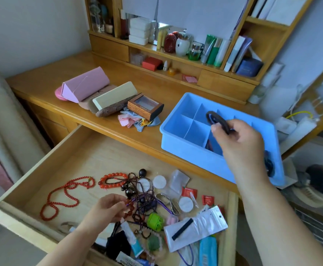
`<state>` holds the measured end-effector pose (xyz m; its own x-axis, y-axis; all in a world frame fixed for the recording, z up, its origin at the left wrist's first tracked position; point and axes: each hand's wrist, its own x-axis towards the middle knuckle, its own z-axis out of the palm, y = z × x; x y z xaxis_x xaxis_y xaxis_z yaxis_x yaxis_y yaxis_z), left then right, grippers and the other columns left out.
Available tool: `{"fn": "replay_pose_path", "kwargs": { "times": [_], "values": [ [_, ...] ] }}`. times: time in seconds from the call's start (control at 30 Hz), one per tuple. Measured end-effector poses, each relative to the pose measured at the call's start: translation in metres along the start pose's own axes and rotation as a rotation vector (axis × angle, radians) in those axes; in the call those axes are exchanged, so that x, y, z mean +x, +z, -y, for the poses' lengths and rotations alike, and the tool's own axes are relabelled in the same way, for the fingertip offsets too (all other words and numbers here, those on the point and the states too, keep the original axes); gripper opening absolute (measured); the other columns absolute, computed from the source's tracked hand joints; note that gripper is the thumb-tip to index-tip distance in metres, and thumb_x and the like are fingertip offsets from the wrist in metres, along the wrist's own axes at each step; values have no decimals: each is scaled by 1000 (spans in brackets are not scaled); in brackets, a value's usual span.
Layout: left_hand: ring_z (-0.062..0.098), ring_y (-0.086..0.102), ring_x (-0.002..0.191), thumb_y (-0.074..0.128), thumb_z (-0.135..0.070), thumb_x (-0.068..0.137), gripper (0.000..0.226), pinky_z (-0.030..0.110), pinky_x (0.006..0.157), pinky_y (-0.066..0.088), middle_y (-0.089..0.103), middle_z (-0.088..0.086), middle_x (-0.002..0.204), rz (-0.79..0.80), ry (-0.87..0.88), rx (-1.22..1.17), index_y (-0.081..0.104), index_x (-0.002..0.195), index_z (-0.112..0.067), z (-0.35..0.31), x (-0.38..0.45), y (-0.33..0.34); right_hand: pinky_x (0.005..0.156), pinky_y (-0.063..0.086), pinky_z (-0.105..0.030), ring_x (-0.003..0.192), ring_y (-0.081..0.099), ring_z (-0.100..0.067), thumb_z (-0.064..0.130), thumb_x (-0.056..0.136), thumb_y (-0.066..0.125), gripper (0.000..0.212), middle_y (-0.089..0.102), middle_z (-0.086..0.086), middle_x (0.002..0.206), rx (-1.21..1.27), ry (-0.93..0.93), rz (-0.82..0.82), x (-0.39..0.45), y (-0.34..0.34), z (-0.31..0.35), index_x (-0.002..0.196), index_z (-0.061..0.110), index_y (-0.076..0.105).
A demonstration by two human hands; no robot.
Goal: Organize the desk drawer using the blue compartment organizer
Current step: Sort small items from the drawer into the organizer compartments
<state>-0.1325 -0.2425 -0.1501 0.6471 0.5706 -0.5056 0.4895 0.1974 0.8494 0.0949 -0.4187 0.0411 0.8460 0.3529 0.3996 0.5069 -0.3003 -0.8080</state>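
Observation:
The blue compartment organizer (178,129) sits on the desk top at the right, above the open wooden drawer (60,150). My right hand (239,139) hovers over the organizer's middle cells and pinches a dark brown bangle (217,120). Dark items lie in the organizer's near cells, partly hidden by my arm. Down in the drawer, my left hand (107,210) pinches a strand of red-brown beads (129,205) at the edge of a tangle of dark bead strings (139,189). A red bead necklace (64,198) and an orange bead bracelet (111,179) lie to the left.
Desk top holds a pink folded case (83,83), a cream box (114,96), a brown window box (145,106) and cloths. The drawer also holds white round pads, red packets, a white zip bag (197,227), tubes and a green ball. Shelves with bottles stand behind.

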Motion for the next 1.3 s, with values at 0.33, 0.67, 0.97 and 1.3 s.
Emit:
{"fn": "replay_pose_path", "kwargs": {
  "times": [0.33, 0.67, 0.97, 1.3],
  "values": [
    [17, 66, 68, 56, -7, 93, 11, 30, 70, 57, 72, 6, 82, -19, 2, 125, 65, 95, -12, 7, 6, 1, 47, 29, -25, 65, 54, -24, 29, 85, 61, 29, 51, -2, 61, -974, 48, 520, 55, 9, -44, 63, 15, 51],
    [17, 65, 69, 54, -8, 92, 13, 31, 70, 59, 66, 9, 78, -154, -28, 126, 60, 103, -14, 8, 7, -3, 45, 28, -24, 55, 46, -19, 34, 82, 61, 30, 51, -3, 64, -1076, 122, 445, 67, 19, -40, 64, 14, 47],
    [16, 64, 69, 56, -17, 89, 5, 30, 64, 54, 65, -2, 76, -158, 23, 578, 58, 89, -22, 7, -4, -20, 72, 42, -38, 90, 56, -37, 26, 81, 70, 25, 60, -16, 99, -851, -68, 269, 58, 12, -43, 96, 8, 61],
    [20, 56, 88, 64, -29, 83, 24, 27, 62, 41, 59, 0, 100, 131, -4, 1288, 51, 101, -19, 11, -13, 9, 69, 47, -27, 75, 56, -10, 17, 83, 64, 4, 63, 7, 81, -396, -457, 701, -133, 69, -58, 82, 19, 67]
  ]
}}
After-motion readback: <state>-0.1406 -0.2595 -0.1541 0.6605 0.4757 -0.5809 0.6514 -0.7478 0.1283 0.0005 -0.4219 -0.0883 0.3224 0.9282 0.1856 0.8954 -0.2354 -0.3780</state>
